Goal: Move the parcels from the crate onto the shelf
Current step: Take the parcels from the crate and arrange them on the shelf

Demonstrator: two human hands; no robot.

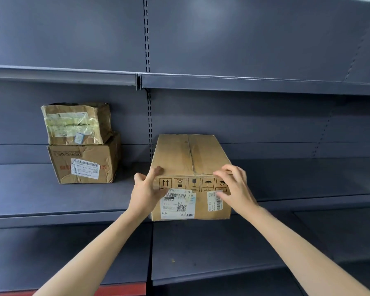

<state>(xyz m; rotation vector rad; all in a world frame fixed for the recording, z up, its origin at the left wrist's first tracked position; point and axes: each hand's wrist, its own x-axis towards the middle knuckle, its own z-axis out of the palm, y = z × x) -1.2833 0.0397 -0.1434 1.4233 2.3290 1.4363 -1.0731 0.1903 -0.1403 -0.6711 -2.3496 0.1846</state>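
Observation:
A long brown cardboard parcel with white labels on its front rests on the middle shelf, its front end at the shelf's edge. My left hand presses the parcel's front left corner, fingers spread. My right hand lies over its front right corner, fingers on the top edge and front face. Both hands touch the box. The crate is out of view.
Two crumpled brown parcels are stacked at the left of the same shelf, a smaller one on a larger one. A dark upper shelf overhangs above. A lower shelf lies below.

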